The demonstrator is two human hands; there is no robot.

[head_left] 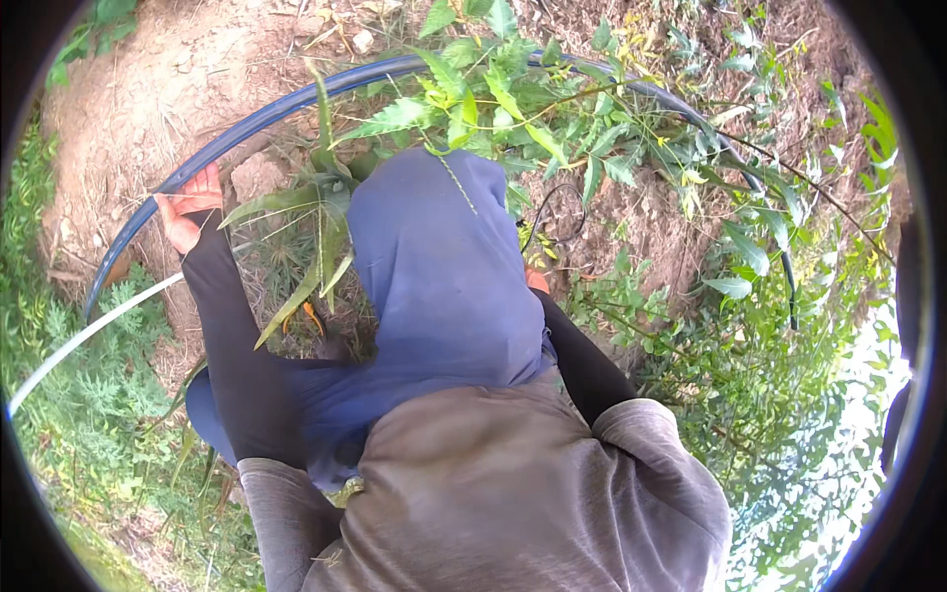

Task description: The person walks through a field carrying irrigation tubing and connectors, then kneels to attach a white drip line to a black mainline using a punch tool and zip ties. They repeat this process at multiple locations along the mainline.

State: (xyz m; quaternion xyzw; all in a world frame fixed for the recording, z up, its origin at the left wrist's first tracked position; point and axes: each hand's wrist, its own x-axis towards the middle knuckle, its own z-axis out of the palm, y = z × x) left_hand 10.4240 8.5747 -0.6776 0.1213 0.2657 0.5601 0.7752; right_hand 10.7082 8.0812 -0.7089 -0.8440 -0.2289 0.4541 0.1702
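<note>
A long dark blue and black plastic pipe (pixel 286 102) arches over the ground in front of me, from the left to the far right. Against its left stretch rests my left hand (pixel 190 209), thumb and fingers spread apart, touching the pipe; the fingers do not look wrapped round it. Only a small part of my right hand (pixel 537 280) shows beside my raised knee, which hides its fingers. Near that hand a thin black loop (pixel 562 212), like wire or thin tubing, lies on the soil.
A thin white pipe (pixel 94 331) runs from the left edge to behind my left forearm. Leafy branches (pixel 493 99) hang across the blue pipe. A long-leaved plant (pixel 318 212) grows left of my knee, near an orange and black object (pixel 314 318). A dark shape (pixel 906 286) stands at the right rim.
</note>
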